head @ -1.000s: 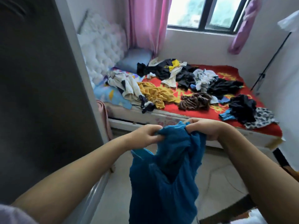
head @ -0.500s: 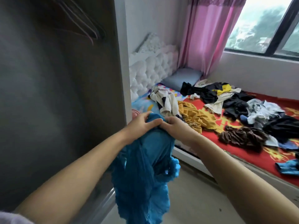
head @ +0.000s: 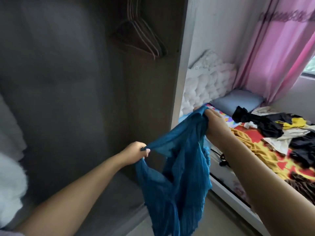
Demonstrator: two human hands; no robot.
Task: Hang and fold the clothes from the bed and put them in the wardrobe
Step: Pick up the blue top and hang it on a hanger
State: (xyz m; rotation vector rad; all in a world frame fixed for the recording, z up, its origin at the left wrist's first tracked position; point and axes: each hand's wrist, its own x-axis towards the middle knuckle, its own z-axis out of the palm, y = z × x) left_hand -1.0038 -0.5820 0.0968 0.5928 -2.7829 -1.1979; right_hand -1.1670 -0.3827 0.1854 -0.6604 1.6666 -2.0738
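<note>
A thin blue garment (head: 177, 181) hangs between my two hands in front of the open wardrobe (head: 71, 103). My left hand (head: 136, 151) pinches one end of its top edge, low and to the left. My right hand (head: 214, 123) grips the other end, higher and to the right, so the edge is stretched between them. Several bare hangers (head: 141, 38) hang inside the wardrobe, above my hands. On the bed (head: 226, 189) at the right lie several loose clothes: a mustard piece (head: 255, 147), black pieces (head: 265, 121) and a brown one (head: 303, 184).
The wardrobe's white side panel (head: 183, 68) stands between the dark interior and the bed. A white tufted headboard (head: 206, 86), a grey pillow (head: 237, 102) and a pink curtain (head: 276, 53) are behind. Something white (head: 10, 186) sits at the left edge. Floor (head: 213, 223) shows below the garment.
My view has swung left from the bed to the wardrobe interior. My hands, which held the garment bunched close together, have drawn apart and spread its top edge.
</note>
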